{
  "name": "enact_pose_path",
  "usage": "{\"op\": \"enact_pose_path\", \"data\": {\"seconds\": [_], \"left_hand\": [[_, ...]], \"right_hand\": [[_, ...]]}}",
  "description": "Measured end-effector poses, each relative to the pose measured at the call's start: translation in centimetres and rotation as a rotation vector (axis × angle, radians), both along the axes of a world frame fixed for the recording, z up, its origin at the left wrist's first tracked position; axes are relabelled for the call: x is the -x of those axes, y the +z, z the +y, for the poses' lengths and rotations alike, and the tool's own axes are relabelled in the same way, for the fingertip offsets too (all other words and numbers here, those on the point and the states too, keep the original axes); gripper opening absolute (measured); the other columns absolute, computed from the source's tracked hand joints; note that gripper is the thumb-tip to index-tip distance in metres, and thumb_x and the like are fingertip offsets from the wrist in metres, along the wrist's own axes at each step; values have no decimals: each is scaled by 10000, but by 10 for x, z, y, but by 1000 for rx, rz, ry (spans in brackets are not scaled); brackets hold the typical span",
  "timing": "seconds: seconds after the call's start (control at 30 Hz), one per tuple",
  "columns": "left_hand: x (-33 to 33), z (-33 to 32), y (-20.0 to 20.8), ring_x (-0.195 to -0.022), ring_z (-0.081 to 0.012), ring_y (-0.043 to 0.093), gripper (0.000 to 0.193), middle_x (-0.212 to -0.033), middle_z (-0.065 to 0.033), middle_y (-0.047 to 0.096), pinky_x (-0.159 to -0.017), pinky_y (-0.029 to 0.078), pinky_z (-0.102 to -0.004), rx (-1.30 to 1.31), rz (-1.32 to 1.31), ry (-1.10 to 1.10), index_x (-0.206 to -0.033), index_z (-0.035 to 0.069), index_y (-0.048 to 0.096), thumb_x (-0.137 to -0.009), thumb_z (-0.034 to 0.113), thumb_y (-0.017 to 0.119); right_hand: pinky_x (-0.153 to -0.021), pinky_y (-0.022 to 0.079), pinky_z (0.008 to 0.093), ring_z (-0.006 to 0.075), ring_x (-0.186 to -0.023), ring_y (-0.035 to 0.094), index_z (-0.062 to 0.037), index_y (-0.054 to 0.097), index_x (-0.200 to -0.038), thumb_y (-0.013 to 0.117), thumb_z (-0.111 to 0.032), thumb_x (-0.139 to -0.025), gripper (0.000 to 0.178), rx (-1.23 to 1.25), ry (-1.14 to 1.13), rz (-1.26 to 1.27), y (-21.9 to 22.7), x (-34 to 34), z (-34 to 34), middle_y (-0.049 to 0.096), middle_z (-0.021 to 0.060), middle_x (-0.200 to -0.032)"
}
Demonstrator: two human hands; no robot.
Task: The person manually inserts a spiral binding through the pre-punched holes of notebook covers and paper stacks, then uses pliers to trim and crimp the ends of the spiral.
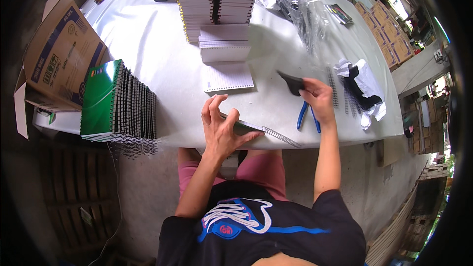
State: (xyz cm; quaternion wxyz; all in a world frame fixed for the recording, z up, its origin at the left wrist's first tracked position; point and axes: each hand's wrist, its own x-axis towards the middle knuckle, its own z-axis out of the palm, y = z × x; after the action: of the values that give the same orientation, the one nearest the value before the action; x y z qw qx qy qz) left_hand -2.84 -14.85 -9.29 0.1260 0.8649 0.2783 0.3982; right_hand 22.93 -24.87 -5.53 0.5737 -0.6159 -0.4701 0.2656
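Observation:
Near the table's front edge, my left hand (219, 125) is closed on a small notebook (242, 128) with a dark green cover, tilted on its edge. A wire spiral coil (281, 137) sticks out past the notebook's right end, over the table edge. To the right, my raised right hand (319, 99) pinches a flat, flexible black piece (290, 83), blurred, its exact kind unclear. Just below that hand lie pliers with blue handles (301, 116), partly hidden by it. Beyond my left hand rests a lined paper block (228, 77) with punched holes along its near edge.
Tall stacks of spiral notebooks (239, 0) stand at the back. Finished-looking green notebooks (101, 101) are piled at left beside an open cardboard box (64, 59). Clear plastic wrap (305, 10), loose coils (351, 101) and crumpled white paper (377, 111) lie at right.

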Motion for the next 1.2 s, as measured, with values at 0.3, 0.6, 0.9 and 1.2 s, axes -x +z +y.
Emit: {"op": "enact_pose_path", "data": {"seconds": [0.3,0.6,0.9,1.2], "left_hand": [[-5,1,4,-1226,-383,301,564,-1248,-162,388,-1013,318,-485,90,-89,-61,-674,36,530,-474,450,857],[0,9,-4,-1205,-395,309,608,-1288,-193,323,-970,361,-476,163,-98,-77,-708,54,527,-392,419,897],[-1,23,-21,-1005,-283,404,690,-1190,-144,279,-773,448,-404,366,-315,-162,-845,92,485,-401,393,919],[-1,34,-35,-1060,-256,381,703,-1082,-103,317,-826,413,-386,458,-367,-294,-848,97,439,-410,358,923]], "right_hand": [[-842,518,352,272,-918,665,24,713,-906,760,68,-598,315,-385,591,488,-11,53,-1,686,205,-947],[-794,533,313,241,-878,683,-18,734,-893,694,137,-546,382,49,446,-96,-2,57,15,709,144,-898],[-770,524,285,199,-882,681,-47,737,-901,634,154,-588,386,-183,467,75,3,67,18,709,126,-950],[-814,528,299,220,-929,677,-29,731,-917,634,176,-547,434,-160,621,-60,15,73,31,703,143,-959]]}}
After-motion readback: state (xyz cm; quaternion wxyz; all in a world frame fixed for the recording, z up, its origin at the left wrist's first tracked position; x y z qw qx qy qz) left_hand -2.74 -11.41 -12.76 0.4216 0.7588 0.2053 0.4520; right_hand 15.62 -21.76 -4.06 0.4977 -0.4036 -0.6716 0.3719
